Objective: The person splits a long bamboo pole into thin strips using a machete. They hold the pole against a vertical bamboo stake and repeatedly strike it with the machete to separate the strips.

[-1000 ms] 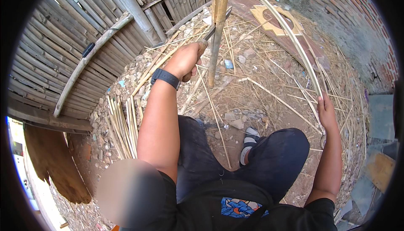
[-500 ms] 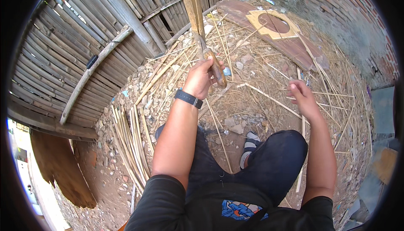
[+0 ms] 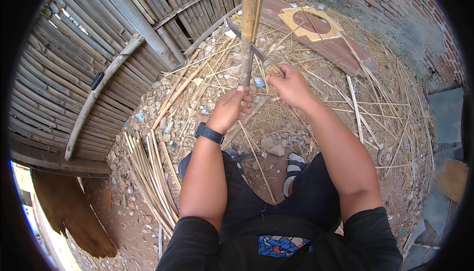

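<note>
A split length of bamboo comes in from the top of the head view, its lower end darker than the rest. At that lower end is my left hand, thumb and fingers closing around it; part of the grip is hidden. My right hand grips the short wooden handle of a knife. The dark blade crosses the bamboo at a slant, sitting in the split, and its tip sticks out on the left side. A dark watch is on my left wrist.
Thin bamboo strips lie bundled at the left. More strips and stones litter the ground ahead and right. A brown board with a yellowish cut-out panel lies at the back. A bamboo wall stands left, a brick wall right.
My left hand has let go of the knife handle and moved to the bamboo's lower end. My right hand has come in from the right and taken the handle. The bamboo has shifted right.
</note>
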Demonstrator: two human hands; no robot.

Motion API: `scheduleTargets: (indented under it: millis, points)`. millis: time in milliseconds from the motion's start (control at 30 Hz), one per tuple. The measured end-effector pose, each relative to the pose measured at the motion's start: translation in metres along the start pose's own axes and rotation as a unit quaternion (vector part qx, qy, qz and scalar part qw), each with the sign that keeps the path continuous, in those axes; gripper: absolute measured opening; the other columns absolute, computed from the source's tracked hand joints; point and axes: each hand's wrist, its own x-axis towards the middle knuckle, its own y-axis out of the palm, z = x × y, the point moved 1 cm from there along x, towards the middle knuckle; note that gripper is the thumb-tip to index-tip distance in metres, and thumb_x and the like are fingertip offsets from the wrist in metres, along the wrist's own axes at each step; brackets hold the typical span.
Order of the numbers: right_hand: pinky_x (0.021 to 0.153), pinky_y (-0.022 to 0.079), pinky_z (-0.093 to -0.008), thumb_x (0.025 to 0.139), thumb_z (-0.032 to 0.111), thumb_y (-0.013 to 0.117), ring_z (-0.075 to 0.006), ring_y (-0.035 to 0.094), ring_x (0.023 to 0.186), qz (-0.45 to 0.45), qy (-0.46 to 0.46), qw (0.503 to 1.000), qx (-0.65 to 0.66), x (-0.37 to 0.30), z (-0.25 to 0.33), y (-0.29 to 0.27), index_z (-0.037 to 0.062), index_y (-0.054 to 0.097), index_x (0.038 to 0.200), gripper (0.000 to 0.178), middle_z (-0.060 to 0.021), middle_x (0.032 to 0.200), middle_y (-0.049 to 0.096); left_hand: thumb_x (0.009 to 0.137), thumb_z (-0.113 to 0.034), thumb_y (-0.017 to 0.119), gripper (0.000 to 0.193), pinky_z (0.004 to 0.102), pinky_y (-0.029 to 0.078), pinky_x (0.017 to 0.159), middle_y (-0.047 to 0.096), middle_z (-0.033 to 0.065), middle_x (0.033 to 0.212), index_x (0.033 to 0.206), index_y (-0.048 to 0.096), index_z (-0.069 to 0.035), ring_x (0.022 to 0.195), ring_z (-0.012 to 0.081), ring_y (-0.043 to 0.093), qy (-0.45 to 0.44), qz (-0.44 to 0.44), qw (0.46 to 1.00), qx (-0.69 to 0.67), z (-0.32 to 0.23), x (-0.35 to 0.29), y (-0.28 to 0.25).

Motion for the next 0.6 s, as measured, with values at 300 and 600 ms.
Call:
scheduleTargets:
  millis: [300,600]
  points:
    - [0.043,0.039,-0.0228,0.097,0.047,0.058,-0.0043,0.041,0.047,-0.118,-0.018,0.992,0.033,-0.061,0.094,-0.131,0.0015,0.058,0.112,0.048,0.0016,0.071,0.054,0.103,-0.041,0.049,0.042,0.0209,0.041,0.056,0.066,0.0034,0.101,0.124,0.062,-0.008,0.066,0.0081,0.058,0.049,-0.180,0.980,-0.075,-0.006,-0.008,-0.049]
    - [0.095,0.046,-0.0490,0.099,0.043,0.050,-0.0468,0.062,0.108,-0.170,-0.032,0.960,-0.219,-0.007,-0.049,-0.058,-0.0076,0.056,0.121,0.056,-0.0336,0.109,0.064,0.101,-0.043,0.051,0.043,0.0199,0.038,0.050,0.064,0.0025,0.097,0.123,0.062,-0.008,0.058,0.0058,0.050,0.053,-0.235,0.964,-0.115,-0.013,0.004,-0.041]
